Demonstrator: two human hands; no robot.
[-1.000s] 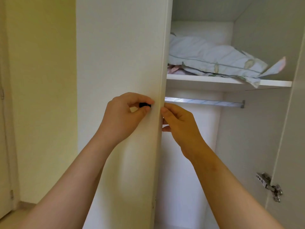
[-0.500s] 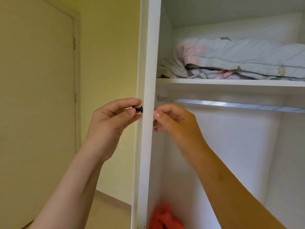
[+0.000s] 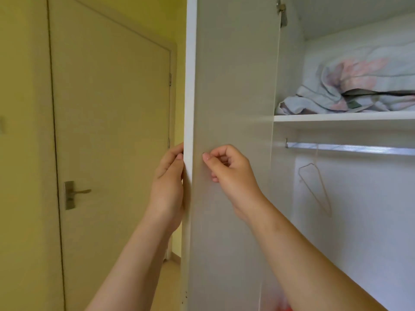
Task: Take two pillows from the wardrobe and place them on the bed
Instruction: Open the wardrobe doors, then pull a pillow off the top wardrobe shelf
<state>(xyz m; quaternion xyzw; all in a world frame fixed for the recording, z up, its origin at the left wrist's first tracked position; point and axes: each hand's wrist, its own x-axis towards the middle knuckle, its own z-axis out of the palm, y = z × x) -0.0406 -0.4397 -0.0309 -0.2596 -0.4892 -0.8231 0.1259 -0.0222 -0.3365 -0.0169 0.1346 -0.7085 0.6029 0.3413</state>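
At the left of the frame stands a closed room door with a metal handle. Just right of it, at mid-height, the left hand grips the outer edge of the opened wardrobe door, its fingers hidden behind the panel. The right hand is curled with thumb and forefinger tips against the door's inner face, and whether they pinch anything I cannot tell. The floral pillows lie on the wardrobe's shelf at upper right, above a rail carrying a wire hanger.
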